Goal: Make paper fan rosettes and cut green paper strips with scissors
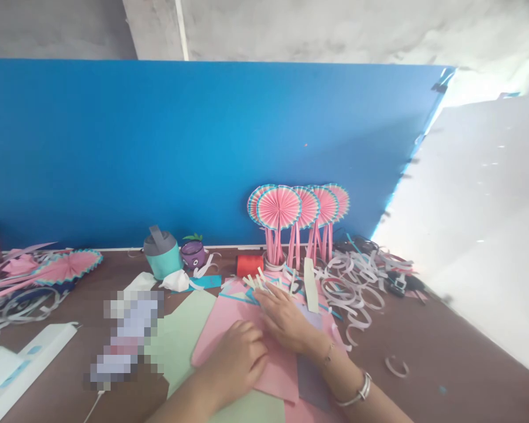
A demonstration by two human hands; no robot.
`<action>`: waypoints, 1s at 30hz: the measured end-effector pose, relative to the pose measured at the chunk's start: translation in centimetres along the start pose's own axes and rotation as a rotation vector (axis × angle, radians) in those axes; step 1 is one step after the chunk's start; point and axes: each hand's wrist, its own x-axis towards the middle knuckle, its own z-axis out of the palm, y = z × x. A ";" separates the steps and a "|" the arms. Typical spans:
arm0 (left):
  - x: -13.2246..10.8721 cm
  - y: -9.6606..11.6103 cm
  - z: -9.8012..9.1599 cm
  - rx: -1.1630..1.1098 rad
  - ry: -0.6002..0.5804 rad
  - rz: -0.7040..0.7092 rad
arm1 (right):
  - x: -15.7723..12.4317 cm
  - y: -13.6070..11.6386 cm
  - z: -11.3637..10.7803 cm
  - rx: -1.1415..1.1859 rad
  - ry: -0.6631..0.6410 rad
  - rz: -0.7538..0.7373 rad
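A sheet of pink paper [216, 335] with a thin blue strip along its far edge lies before me. My left hand [235, 361] rests on it, fingers curled under so that the fingertips are hidden. Beside it my right hand [286, 317], a bracelet and bangle on its wrist, lies with fingers stretched out over the paper's far right part. Short cream paper strips [260, 275] stick up just past those fingers. Pale green paper [187, 323] shows on the left and grey-purple paper [312, 382] on the right.
Several pink folded-paper fans [278, 208] stand at the back, near a red spool [249, 265]. Curled white paper strips [352, 288] heap up on the right. A teal cup [163, 258], purple pot [193, 254], power strip [39, 358] and another pink fan [70, 267] are leftward.
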 end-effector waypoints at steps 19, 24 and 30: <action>-0.2 1.1 -0.6 -0.051 0.014 0.056 | -0.8 4.9 -0.4 -0.235 0.222 0.459; -0.2 1.0 -0.4 -0.048 -0.007 0.046 | -0.8 3.8 -1.3 -0.082 0.245 0.277; -0.2 0.8 -0.2 -0.047 -0.005 0.046 | -0.8 2.0 -0.6 0.037 0.013 0.072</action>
